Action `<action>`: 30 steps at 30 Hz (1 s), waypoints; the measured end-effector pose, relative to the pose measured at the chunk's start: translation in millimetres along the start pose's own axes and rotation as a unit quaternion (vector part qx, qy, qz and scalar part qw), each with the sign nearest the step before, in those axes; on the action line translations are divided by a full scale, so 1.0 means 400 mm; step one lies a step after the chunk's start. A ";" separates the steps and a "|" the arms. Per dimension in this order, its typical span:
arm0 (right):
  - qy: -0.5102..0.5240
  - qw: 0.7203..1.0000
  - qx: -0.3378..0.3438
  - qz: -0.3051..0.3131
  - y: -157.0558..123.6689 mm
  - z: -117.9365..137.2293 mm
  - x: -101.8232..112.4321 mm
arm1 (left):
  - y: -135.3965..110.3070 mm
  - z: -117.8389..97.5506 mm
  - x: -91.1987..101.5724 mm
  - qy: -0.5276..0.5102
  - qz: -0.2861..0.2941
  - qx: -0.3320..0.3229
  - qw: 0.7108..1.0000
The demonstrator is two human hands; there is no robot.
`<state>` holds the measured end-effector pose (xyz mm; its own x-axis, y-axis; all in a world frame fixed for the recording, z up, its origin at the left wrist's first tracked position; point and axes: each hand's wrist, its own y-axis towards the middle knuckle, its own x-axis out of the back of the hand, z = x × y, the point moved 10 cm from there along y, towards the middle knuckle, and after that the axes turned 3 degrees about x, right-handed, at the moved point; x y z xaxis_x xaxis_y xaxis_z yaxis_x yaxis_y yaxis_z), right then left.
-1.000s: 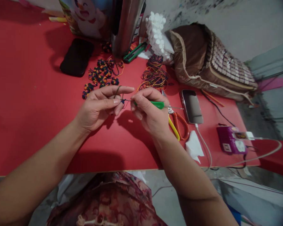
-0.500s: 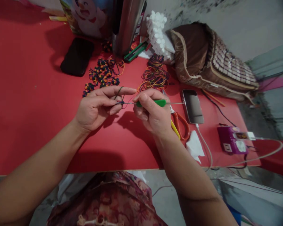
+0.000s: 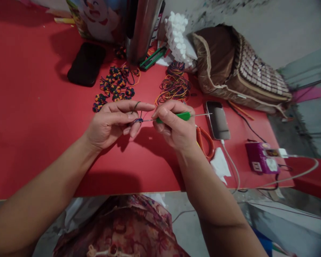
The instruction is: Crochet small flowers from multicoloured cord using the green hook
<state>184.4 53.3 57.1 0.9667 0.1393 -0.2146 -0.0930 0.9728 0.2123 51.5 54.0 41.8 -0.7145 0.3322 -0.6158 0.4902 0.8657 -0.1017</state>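
Observation:
My right hand point(image 3: 173, 123) is closed around the green handle of a crochet hook point(image 3: 184, 116), whose thin metal shaft reaches left to my other hand. Between thumb and fingers, my left hand point(image 3: 113, 119) pinches a small piece of dark blue crochet work point(image 3: 138, 120), with the hook's tip at it. A dark green strand of yarn point(image 3: 136, 105) loops over the outstretched left index finger. Beyond the hands lie several multicoloured crocheted pieces point(image 3: 115, 84) and a tangled bundle of multicoloured yarn point(image 3: 175, 85).
Orange-handled scissors point(image 3: 205, 142) and a charging phone point(image 3: 217, 120) lie right of my hands, near white paper point(image 3: 220, 166) and a purple box point(image 3: 260, 157). A black phone point(image 3: 87, 64), a green cutter point(image 3: 153, 59), a metal cylinder point(image 3: 144, 32) and a brown bag point(image 3: 240, 67) stand farther back.
The hook has tilted slightly, its right end now higher and its left tip lower at the blue piece. The left hand's lower fingers have shifted down a little.

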 end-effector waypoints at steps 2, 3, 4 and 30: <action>-0.022 1.000 0.014 -0.009 0.001 0.006 0.013 | -0.003 0.005 -0.001 -0.009 0.004 0.004 1.000; -0.032 0.999 0.021 -0.013 0.001 0.009 0.019 | -0.004 0.007 0.000 -0.012 0.002 0.005 1.000; -0.044 0.999 0.027 -0.016 0.001 0.011 0.023 | -0.004 0.008 0.003 -0.012 -0.001 0.004 1.000; -0.447 0.825 0.335 0.091 -0.088 0.076 -0.115 | 0.013 0.032 0.077 -0.068 -0.099 -0.012 0.993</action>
<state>150.5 7.2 88.5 0.7691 -0.2113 0.6031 -0.3923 0.5890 0.7066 38.3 64.1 12.3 -0.7214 0.1023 -0.6849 0.3331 0.9183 -0.2138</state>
